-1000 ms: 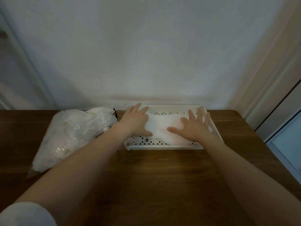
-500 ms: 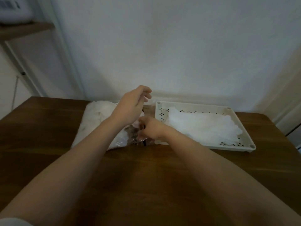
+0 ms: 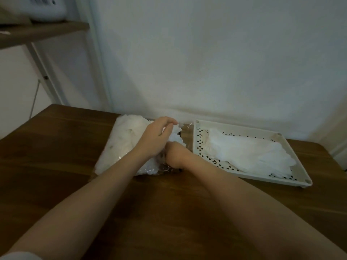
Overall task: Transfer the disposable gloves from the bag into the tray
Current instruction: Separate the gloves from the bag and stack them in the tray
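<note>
Left hand: the left hand (image 3: 155, 138) hovers over the mouth of the bag, fingers curled, fingertips pinching a crumpled bit of white glove (image 3: 175, 136) that sticks up out of the opening.
Right hand: the right hand (image 3: 175, 154) lies low at the bag's right end, just beside the left hand, its fingers tucked under and hidden; whether it grips the plastic or a glove cannot be told.
Bag: the bag (image 3: 127, 145) is clear, crinkled plastic, stuffed with pale white gloves, lying on the table left of the tray, its open end towards the tray.
Gloves in tray: a flat pile of gloves (image 3: 249, 152), thin, translucent white, fingers pointing right, covers most of the tray floor.
Tray: the tray (image 3: 199, 136) is cream plastic, shallow, with a perforated floor, standing at the far right of the table, just beside the bag.
Table: the table (image 3: 169, 212) is dark brown wood, against a white wall.
Shelf: a wooden shelf (image 3: 43, 32) shows at the far left.
</note>
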`<state>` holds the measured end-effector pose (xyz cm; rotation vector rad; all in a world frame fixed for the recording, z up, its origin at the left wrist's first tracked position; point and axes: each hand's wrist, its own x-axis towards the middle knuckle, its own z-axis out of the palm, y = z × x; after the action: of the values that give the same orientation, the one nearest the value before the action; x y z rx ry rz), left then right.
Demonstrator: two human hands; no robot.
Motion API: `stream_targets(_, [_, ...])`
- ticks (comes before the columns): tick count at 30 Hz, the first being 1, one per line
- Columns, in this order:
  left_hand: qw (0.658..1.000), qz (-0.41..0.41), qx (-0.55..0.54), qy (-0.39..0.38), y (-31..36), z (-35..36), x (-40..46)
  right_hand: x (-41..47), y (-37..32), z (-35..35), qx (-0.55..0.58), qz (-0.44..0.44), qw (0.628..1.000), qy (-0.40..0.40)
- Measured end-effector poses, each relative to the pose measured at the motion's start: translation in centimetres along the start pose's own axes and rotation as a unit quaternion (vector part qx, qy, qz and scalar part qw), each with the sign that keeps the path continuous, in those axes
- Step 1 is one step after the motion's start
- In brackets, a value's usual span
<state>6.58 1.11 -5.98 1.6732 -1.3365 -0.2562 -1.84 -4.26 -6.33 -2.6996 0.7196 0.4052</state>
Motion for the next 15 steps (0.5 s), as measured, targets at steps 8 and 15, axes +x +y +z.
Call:
stream_targets(8, [0.997,0.046,0.029,-0.048,-1.5,0.2,-1.8,-4.2,3.6,-3.4,0.308,-0.027,0.938,0.156])
stream_targets(15, [0.960,0.052,0.251,-0.117,-1.3,1.1,-0.1,-5.6,6.0,-5.7,0.797,-0.073,0.576,0.167])
